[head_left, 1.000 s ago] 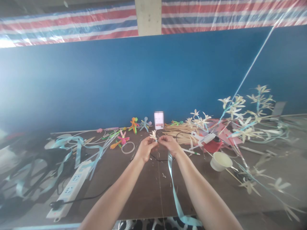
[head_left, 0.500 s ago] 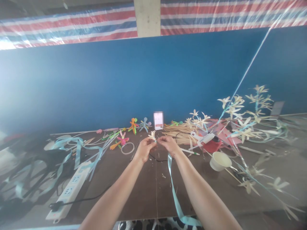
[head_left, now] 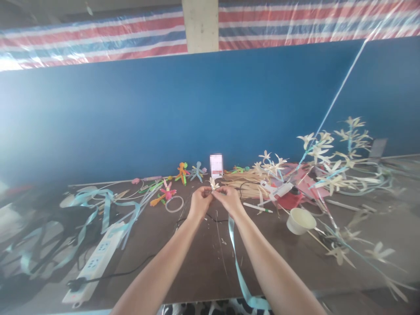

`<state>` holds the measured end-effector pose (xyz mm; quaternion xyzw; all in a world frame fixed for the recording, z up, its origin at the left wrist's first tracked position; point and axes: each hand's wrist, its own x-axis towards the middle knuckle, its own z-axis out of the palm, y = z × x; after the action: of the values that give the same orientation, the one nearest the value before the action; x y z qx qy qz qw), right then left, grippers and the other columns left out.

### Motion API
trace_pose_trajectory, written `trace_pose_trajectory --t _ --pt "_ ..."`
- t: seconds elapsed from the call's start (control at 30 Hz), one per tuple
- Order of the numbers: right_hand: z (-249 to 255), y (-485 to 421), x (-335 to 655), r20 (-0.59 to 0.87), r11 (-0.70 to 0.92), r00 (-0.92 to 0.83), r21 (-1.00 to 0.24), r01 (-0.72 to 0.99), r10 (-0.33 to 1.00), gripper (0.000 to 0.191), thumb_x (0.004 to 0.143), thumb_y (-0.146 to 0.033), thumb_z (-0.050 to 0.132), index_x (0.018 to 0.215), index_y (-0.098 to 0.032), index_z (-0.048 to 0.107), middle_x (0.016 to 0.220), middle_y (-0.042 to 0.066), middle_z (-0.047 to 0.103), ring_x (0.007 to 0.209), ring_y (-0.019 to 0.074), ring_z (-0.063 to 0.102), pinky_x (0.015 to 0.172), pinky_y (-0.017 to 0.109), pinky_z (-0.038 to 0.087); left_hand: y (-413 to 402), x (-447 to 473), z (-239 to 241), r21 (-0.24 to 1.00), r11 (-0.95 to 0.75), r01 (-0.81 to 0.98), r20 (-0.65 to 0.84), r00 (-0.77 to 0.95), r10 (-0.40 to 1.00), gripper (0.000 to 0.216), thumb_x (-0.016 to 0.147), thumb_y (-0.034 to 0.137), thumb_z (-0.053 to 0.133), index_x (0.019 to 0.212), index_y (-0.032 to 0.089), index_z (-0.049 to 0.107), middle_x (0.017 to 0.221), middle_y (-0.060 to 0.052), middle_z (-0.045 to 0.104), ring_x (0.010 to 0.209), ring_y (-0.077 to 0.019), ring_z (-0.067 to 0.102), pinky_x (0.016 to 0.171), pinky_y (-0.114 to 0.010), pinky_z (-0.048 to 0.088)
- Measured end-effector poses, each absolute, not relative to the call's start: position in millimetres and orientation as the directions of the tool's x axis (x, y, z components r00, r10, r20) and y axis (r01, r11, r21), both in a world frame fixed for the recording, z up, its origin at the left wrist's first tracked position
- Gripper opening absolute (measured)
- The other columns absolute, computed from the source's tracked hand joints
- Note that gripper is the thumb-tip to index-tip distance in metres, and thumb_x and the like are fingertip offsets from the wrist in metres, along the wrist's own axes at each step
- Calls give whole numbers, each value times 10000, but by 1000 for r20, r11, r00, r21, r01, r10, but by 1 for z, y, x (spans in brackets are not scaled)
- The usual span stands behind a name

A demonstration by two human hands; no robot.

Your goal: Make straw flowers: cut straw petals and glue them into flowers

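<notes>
Pinching a small cream-white flower [head_left: 214,184] low down in closed fingertips of bare left hand [head_left: 201,203] and bare right hand [head_left: 231,200], near the far edge of the dark brown table [head_left: 203,267]. Alongside a shiny pale-blue ribbon [head_left: 242,283], running to the near edge. Flanked toward the left edge by a long white power strip [head_left: 98,259].

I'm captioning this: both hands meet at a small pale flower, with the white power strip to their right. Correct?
Not the side: the head view shows the white power strip to their left. The left hand and right hand do meet at the small pale flower.
</notes>
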<state>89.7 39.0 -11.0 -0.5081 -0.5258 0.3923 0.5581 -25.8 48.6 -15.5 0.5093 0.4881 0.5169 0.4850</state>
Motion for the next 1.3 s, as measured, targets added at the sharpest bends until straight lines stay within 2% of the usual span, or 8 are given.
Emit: trace_pose_trajectory --t 0.27,0.57,0.77,1.13,1.3 --pt "-19 43 90 177 176 226 -984 23 958 206 587 -354 599 616 -150 612 570 16 600 586 169 541 558 249 378 51 -21 -24 996 -84 1 84 -26 996 205 602 212 592 798 154 573 557 6 570 526 -131 565 451 -210 439" --pt "-27 41 84 52 108 205 -956 -273 977 188 573 -338 611 603 -158 568 522 -18 582 508 136 536 513 237 397 49 -16 -31 995 -88 -54 88 -14 996 218 617 238 603 816 161 556 592 -2 585 515 -130 567 479 -228 446" --pt "-28 36 76 -56 36 210 -911 -411 976 201 542 -329 637 557 -166 519 465 -24 555 441 130 511 456 242 404 45 -16 -33 993 -79 -93 72 -78 994 212 593 238 626 783 160 574 570 0 578 502 -120 554 476 -217 435" --pt "-32 37 60 -152 12 298 -875 -485 942 168 544 -306 615 565 -166 525 479 -24 549 424 107 486 419 215 375 42 -11 -38 990 -81 -113 66 -132 989 179 632 175 557 809 169 531 571 23 553 510 -108 552 491 -219 451" --pt "-34 39 62 -176 -25 276 -879 -476 945 193 542 -336 619 607 -167 551 485 -10 569 401 116 486 387 223 360 48 -13 -40 993 -65 -100 53 -116 992 172 626 168 568 797 167 552 562 19 556 516 -115 558 489 -221 450"
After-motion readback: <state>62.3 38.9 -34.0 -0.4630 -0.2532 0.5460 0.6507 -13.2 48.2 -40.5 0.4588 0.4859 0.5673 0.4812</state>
